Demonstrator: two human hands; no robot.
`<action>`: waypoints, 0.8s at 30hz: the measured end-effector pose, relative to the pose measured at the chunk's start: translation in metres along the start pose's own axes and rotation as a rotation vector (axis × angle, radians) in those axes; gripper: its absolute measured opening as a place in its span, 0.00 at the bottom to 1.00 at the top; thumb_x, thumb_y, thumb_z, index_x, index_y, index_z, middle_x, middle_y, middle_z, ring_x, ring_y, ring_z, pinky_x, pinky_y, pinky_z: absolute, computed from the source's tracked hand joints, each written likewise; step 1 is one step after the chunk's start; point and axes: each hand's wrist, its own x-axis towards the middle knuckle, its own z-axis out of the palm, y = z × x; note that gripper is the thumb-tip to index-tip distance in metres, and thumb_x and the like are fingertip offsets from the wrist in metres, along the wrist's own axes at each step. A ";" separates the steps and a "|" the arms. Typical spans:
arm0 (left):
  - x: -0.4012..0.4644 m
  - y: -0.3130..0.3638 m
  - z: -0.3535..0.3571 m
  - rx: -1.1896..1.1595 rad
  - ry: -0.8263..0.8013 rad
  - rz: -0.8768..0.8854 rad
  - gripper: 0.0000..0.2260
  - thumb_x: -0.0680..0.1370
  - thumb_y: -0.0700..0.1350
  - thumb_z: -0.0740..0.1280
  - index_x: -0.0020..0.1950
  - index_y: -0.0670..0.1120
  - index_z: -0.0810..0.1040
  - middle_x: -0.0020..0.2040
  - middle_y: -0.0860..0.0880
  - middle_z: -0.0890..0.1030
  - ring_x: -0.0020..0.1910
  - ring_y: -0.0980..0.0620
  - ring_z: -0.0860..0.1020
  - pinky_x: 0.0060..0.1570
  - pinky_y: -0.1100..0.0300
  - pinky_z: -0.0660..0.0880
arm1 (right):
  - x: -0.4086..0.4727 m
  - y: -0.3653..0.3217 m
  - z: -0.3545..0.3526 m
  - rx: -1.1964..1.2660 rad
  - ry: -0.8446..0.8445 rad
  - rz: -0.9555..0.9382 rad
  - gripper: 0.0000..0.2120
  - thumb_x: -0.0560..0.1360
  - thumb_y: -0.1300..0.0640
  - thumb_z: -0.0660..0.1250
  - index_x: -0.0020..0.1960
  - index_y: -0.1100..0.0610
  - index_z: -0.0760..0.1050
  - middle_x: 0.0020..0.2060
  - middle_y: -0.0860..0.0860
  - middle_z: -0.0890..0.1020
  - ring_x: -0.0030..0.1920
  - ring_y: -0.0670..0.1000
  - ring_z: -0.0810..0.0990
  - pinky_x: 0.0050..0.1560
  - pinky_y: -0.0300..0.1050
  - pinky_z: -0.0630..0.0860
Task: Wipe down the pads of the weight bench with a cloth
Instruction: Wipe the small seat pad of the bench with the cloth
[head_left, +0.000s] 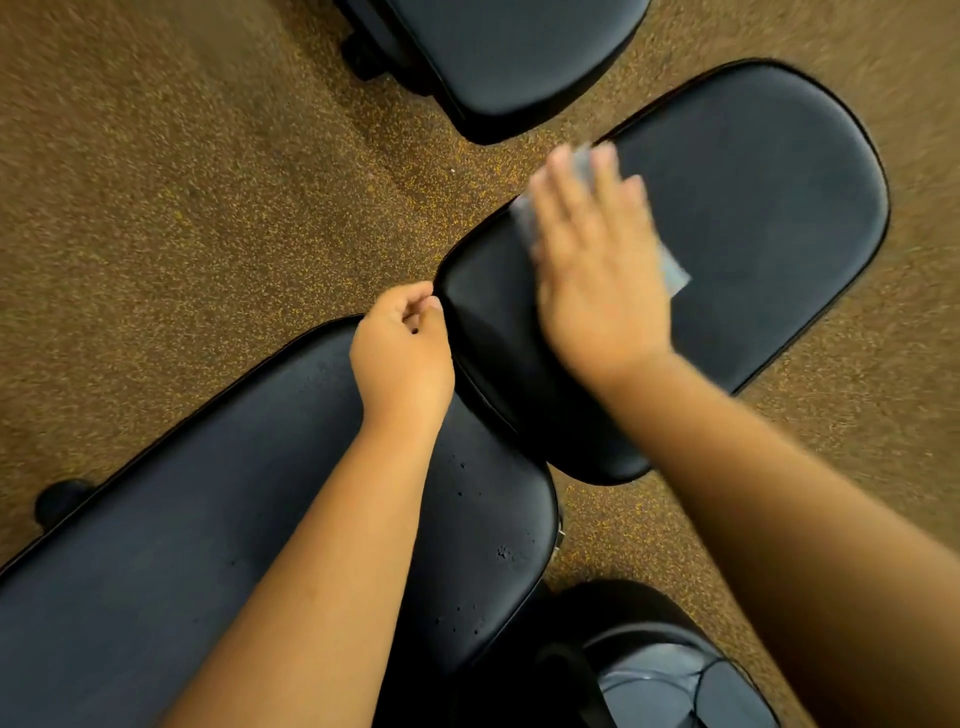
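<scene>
- I see my right hand (597, 270) flat, fingers straight, pressing the cloth (675, 273) onto the seat pad (753, 208).
- My left hand (402, 353), fingers curled, pinches that pad's near-left edge.

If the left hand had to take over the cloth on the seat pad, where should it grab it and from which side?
Probably by the corner that sticks out past the right hand, on the side toward the pad's far end. The cloth lies flat on the seat pad under the right hand's straight fingers, so only its edges are free. Pinch that exposed corner from above; the left hand now rests curled at the pad's near corner.
</scene>
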 end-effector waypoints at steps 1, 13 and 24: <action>0.000 0.000 0.000 0.031 0.017 0.027 0.10 0.81 0.42 0.63 0.59 0.48 0.81 0.53 0.54 0.81 0.52 0.56 0.79 0.57 0.60 0.76 | -0.017 -0.015 0.006 0.028 -0.027 -0.090 0.28 0.77 0.59 0.58 0.77 0.60 0.58 0.76 0.57 0.60 0.76 0.64 0.54 0.75 0.60 0.49; -0.028 -0.001 0.024 0.166 0.052 0.203 0.13 0.81 0.43 0.63 0.65 0.47 0.77 0.66 0.50 0.73 0.64 0.55 0.72 0.65 0.56 0.71 | -0.056 0.043 -0.008 -0.030 -0.062 -0.099 0.27 0.79 0.58 0.58 0.77 0.55 0.59 0.77 0.52 0.60 0.77 0.59 0.54 0.75 0.58 0.49; -0.042 0.004 0.040 0.538 -0.066 0.399 0.25 0.80 0.48 0.66 0.76 0.48 0.65 0.78 0.46 0.59 0.76 0.45 0.58 0.71 0.55 0.58 | -0.135 -0.006 0.005 0.144 -0.072 0.034 0.31 0.77 0.62 0.60 0.78 0.58 0.54 0.78 0.54 0.53 0.78 0.60 0.47 0.77 0.57 0.45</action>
